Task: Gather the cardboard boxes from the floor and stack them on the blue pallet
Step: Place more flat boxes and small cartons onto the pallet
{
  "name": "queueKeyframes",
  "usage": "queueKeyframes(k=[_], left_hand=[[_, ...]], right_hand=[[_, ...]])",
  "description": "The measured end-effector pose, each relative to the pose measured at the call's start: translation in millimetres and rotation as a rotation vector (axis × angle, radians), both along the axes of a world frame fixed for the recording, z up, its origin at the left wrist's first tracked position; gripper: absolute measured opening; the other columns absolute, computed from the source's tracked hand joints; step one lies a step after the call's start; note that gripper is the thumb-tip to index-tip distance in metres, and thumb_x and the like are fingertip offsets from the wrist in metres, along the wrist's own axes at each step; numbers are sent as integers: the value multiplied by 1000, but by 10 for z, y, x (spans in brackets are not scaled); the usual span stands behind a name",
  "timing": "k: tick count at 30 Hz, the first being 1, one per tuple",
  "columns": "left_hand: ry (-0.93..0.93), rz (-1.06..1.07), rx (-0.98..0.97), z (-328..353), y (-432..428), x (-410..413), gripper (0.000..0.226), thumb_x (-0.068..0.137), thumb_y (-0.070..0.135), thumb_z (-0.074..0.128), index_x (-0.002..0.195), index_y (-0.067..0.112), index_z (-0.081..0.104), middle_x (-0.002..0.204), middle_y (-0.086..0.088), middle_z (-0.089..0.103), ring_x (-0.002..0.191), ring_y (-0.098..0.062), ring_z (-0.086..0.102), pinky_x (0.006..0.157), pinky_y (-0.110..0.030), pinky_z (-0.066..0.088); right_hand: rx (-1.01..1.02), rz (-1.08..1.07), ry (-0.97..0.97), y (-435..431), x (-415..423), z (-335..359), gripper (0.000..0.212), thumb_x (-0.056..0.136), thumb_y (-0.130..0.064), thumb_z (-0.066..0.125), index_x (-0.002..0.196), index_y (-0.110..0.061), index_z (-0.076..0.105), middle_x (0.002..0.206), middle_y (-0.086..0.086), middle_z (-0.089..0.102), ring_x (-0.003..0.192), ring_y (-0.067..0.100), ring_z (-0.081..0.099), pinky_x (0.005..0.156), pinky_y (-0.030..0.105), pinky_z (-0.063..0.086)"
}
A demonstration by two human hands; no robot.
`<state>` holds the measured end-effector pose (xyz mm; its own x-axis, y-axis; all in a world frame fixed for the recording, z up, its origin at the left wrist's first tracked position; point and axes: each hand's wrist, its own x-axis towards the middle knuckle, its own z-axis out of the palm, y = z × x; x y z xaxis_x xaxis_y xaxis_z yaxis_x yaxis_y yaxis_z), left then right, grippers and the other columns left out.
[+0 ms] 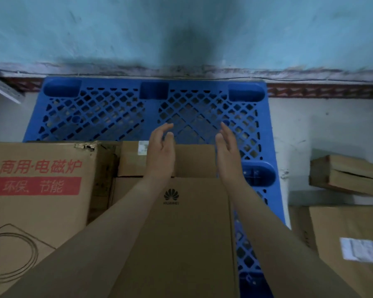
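A blue lattice pallet (108,112) lies against the wall. On its near half stand a large box with red print (37,190), a tall box with a black logo (181,233) and a smaller box (194,160) behind that one. My left hand (162,151) and my right hand (227,151) hover open above the smaller box, palms facing each other, holding nothing. Whether they touch its sides I cannot tell.
On the floor to the right lie a flat cardboard box (351,175) and a box with a white label (345,250). A teal wall (181,29) stands right behind the pallet. A pale metal piece (2,87) sits at the far left.
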<state>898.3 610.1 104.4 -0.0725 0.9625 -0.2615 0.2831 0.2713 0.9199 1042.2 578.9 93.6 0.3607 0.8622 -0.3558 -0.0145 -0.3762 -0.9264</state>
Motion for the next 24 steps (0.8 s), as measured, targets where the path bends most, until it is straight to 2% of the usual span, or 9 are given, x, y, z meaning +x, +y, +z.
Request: queueKeyframes(k=[3, 5, 8, 10, 13, 15, 18, 21, 24], left_hand=[[-28, -55, 24, 303, -160, 507, 29, 104, 25, 33, 121, 25, 56, 131, 9, 48, 119, -3, 44, 82, 1, 33], [-63, -109, 33, 558, -342, 884, 30, 104, 26, 33, 119, 24, 58, 125, 10, 54, 119, -7, 49, 87, -8, 37], [-171, -199, 107, 1099, -759, 1564, 24, 101, 21, 44, 111, 17, 66, 113, 9, 67, 110, -5, 60, 96, -24, 46], [-279, -207, 135, 1447, -987, 1900, 18, 97, 18, 53, 106, 15, 69, 108, 7, 71, 103, -3, 64, 92, -23, 49], [-362, -296, 195, 2004, -1573, 2726, 20, 97, 14, 50, 99, 14, 70, 110, 0, 71, 106, -9, 64, 93, -28, 49], [-412, -357, 190, 2355, -2026, 3292, 22, 96, 14, 50, 102, 8, 71, 105, 7, 73, 106, -8, 64, 99, -35, 48], [-451, -475, 181, 2824, -2815, 4121, 23, 97, 15, 47, 100, 16, 70, 103, 8, 73, 107, -10, 65, 103, -42, 45], [-515, -567, 162, 3234, -3584, 4939, 24, 94, 18, 48, 99, 21, 71, 109, 2, 72, 109, -12, 64, 102, -39, 47], [-521, -689, 128, 3489, -4242, 5678, 28, 96, 17, 44, 100, 23, 71, 111, 2, 72, 110, -11, 63, 102, -39, 46]], right_hand=[[51, -68, -17, -294, 431, 290, 46, 105, -35, 36, 150, -28, 36, 156, -10, 33, 140, 7, 33, 99, 11, 31], [78, -141, 2, -568, 792, 499, 42, 105, -35, 37, 146, -29, 41, 154, -8, 39, 138, 10, 39, 102, 16, 35], [161, -320, -3, -1132, 1527, 909, 28, 104, -34, 42, 129, -32, 53, 137, 0, 56, 125, 19, 55, 104, 35, 44], [228, -396, -11, -1471, 1900, 1219, 21, 103, -32, 43, 119, -36, 55, 125, 2, 61, 113, 18, 62, 97, 31, 47], [321, -491, -41, -2283, 2742, 1791, 21, 102, -32, 43, 118, -32, 56, 122, 5, 64, 106, 16, 64, 93, 27, 49], [339, -522, -87, -2846, 3286, 2161, 29, 97, -36, 44, 121, -27, 56, 122, 5, 65, 106, 17, 65, 91, 27, 49], [332, -571, -141, -3770, 4030, 2662, 36, 94, -40, 44, 122, -23, 58, 121, 4, 65, 107, 17, 64, 96, 32, 48], [324, -596, -217, -4681, 4713, 3132, 32, 96, -39, 43, 119, -24, 59, 121, 2, 65, 109, 17, 63, 100, 37, 48], [317, -660, -245, -5491, 5256, 3485, 29, 94, -34, 44, 114, -21, 60, 118, 6, 66, 110, 20, 63, 97, 31, 48]])
